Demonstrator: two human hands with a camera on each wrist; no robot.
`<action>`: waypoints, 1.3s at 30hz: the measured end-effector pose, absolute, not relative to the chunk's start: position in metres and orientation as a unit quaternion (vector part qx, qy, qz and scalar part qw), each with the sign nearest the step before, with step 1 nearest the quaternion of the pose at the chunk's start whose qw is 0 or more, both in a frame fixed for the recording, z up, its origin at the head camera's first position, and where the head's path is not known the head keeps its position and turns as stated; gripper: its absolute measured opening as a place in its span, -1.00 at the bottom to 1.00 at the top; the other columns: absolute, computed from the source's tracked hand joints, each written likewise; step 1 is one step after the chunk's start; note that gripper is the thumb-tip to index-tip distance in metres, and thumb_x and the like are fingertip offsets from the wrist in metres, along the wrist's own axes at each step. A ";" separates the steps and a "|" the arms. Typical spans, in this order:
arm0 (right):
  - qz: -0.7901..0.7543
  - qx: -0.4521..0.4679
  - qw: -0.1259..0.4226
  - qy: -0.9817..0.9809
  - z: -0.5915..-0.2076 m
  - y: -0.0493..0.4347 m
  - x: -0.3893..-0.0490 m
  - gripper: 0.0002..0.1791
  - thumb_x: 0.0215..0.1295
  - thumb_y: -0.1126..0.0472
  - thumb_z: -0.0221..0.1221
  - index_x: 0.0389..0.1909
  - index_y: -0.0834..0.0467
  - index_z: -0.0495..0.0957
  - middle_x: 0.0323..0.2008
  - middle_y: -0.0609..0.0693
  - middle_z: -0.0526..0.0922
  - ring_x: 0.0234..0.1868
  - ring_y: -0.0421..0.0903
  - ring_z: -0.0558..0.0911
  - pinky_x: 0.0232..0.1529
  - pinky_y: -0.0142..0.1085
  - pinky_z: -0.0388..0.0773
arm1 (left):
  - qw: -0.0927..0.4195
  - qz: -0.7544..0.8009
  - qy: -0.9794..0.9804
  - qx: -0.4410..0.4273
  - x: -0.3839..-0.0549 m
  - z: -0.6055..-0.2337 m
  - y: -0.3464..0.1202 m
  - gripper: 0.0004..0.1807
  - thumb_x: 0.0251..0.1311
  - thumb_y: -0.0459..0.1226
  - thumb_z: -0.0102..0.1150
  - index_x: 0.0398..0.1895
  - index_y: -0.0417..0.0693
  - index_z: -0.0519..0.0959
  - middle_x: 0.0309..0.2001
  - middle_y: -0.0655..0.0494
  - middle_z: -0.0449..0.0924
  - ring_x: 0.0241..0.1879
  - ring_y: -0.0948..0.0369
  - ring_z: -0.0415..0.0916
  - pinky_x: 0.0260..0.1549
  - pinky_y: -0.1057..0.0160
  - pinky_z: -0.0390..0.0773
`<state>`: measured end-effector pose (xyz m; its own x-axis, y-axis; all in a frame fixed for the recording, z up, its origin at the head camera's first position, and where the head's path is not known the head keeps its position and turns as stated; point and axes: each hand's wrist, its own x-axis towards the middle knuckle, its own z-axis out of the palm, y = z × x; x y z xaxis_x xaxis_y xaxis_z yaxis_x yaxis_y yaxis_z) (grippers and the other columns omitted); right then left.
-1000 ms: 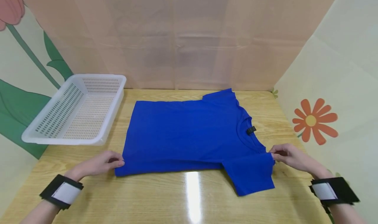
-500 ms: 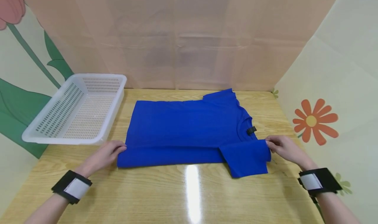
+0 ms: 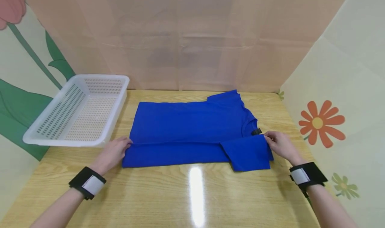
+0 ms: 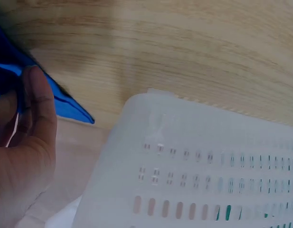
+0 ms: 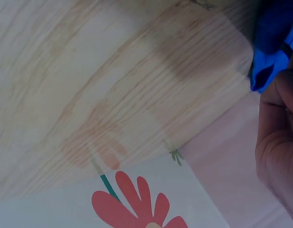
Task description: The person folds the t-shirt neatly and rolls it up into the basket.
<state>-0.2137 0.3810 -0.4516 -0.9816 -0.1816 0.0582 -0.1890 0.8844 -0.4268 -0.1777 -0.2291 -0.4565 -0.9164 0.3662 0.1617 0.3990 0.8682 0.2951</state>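
Note:
A blue T-shirt (image 3: 186, 121) lies on the table, its collar and black label toward the right. Its near side is folded over the body in a long strip, and the near sleeve hangs back toward the front edge. At the hem end on the left, my left hand (image 3: 112, 153) pinches the fold's edge between thumb and fingers; the left wrist view shows this hand (image 4: 30, 128) with cloth in its grip. Beside the collar, my right hand (image 3: 282, 146) pinches the fold near the shoulder. Only part of that hand (image 5: 281, 123) appears in the right wrist view.
A white perforated plastic basket (image 3: 103, 134) stands at the left, close behind my left hand. The wooden table (image 3: 159, 198) reaches toward me in front of the shirt. Papered walls with printed flowers (image 3: 317, 123) border the back and sides.
Both hands have moved away from me and a little inward, carrying the fold's edge farther over the shirt. The folded strip is wider, and the near sleeve has shifted back with it.

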 end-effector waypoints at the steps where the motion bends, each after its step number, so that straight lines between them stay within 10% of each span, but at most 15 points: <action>1: 0.220 0.093 0.012 -0.971 -0.453 0.381 -0.215 -0.78 0.49 0.30 0.07 -0.21 0.36 0.65 -0.53 0.06 0.60 -0.57 -0.15 0.44 -0.58 -0.36 0.36 | 0.047 -0.162 -0.967 -0.193 -0.179 -0.456 -0.227 -0.86 0.30 -0.51 0.15 -0.16 -0.33 0.66 -0.23 -0.14 0.69 -0.24 -0.05 0.68 -0.20 -0.01 0.67; 17: 0.182 0.087 0.041 -0.979 -0.473 0.376 -0.221 -0.78 0.41 0.33 0.12 -0.19 0.43 0.64 -0.37 0.28 0.70 -0.47 -0.01 0.60 -0.46 -0.19 0.51 | 0.104 -0.121 -0.975 -0.152 -0.190 -0.466 -0.210 -0.79 0.02 -0.62 0.21 -0.24 -0.34 0.60 -0.30 -0.25 0.64 -0.36 -0.17 0.60 -0.38 -0.09 0.62; 27: 0.235 0.039 0.070 -0.969 -0.461 0.373 -0.196 -0.75 0.41 0.25 0.17 -0.05 0.37 0.54 -0.45 0.17 0.59 -0.56 -0.14 0.49 -0.64 -0.35 0.38 | 0.160 -0.104 -0.958 -0.216 -0.187 -0.472 -0.199 -0.80 0.20 -0.44 0.27 -0.11 -0.23 0.59 -0.18 -0.12 0.57 -0.16 -0.04 0.52 -0.14 0.06 0.59; 39: 0.188 -0.003 -0.118 -0.975 -0.445 0.376 -0.151 -0.42 0.42 -0.27 0.10 -0.56 0.14 0.54 -0.67 -0.10 0.43 -0.61 -0.14 0.41 -0.59 -0.35 0.24 | -0.038 -0.189 -0.952 -0.239 -0.187 -0.465 -0.200 -0.69 0.21 -0.09 0.38 -0.54 0.03 0.48 -0.55 0.25 0.41 -0.53 0.34 0.30 -0.47 0.37 0.33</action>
<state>-0.1509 0.3759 -0.4451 -0.9721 -0.0380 -0.2313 0.0508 0.9291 -0.3663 -0.1870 -0.2000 -0.4653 -0.8827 0.4696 0.0185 0.4410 0.8141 0.3778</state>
